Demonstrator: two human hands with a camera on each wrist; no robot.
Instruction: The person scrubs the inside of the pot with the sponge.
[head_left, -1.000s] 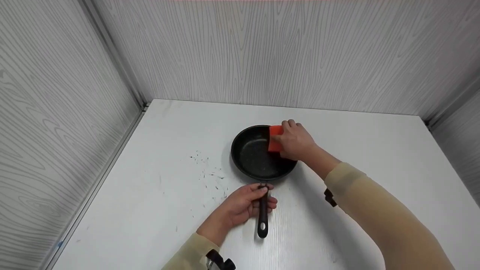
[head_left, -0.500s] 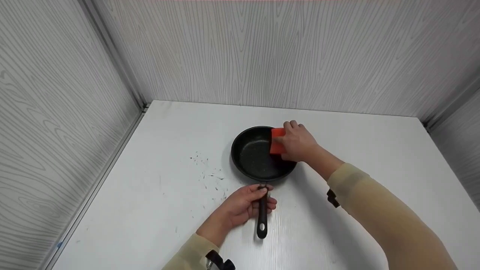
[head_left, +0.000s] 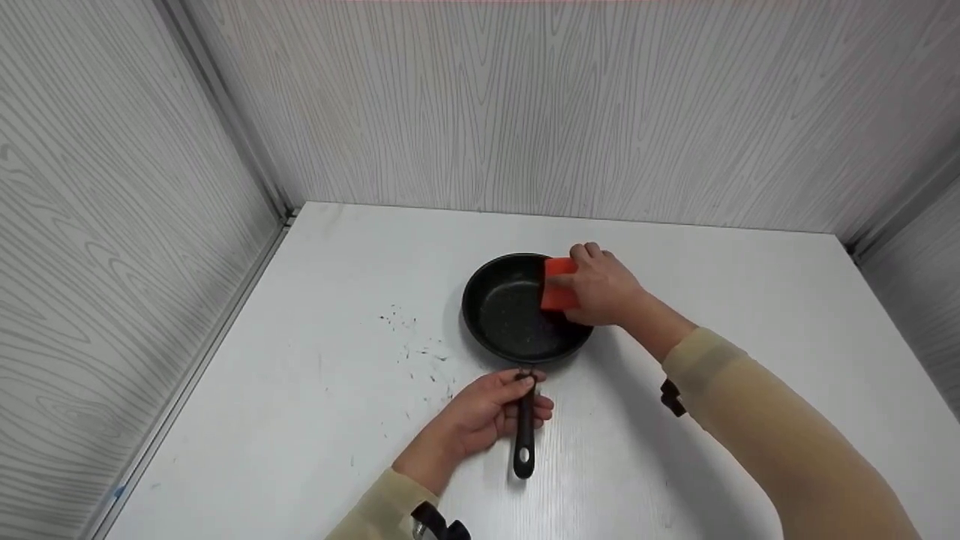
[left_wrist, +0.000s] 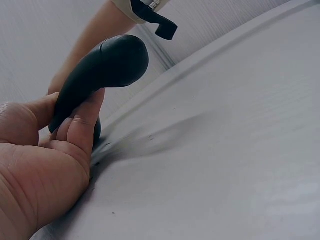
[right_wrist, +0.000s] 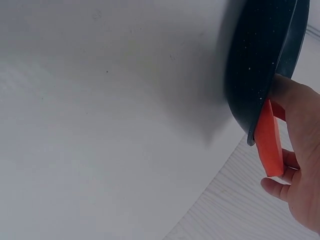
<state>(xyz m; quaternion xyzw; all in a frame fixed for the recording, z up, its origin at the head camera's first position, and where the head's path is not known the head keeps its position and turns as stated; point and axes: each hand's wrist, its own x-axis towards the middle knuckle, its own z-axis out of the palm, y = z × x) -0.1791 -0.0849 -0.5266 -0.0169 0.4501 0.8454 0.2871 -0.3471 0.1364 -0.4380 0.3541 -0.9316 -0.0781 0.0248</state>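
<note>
A black frying pan (head_left: 502, 307) with speckled sides stands near the middle of the white table, its handle (head_left: 524, 442) pointing at me. My left hand (head_left: 484, 416) grips that handle close to the pan, thumb on top and fingers underneath. In the left wrist view the rounded handle end (left_wrist: 125, 60) juts past the fingers. At the pan's right side my right hand (head_left: 600, 289) holds an orange sponge (head_left: 556, 285) against the inside wall and rim. The right wrist view shows the sponge (right_wrist: 268, 142) sticking out over the rim, between fingers and thumb.
Dark specks and scraps (head_left: 427, 352) are scattered on the table (head_left: 300, 420) left of the pan. Grey wood-grain panels (head_left: 480, 105) rise behind the table and on both sides. Black camera mounts (head_left: 439, 521) sit at the wrists.
My right hand has shifted slightly right and towards me with the orange sponge, still at the pan's right side. The left hand and the pan stay nearly in place.
</note>
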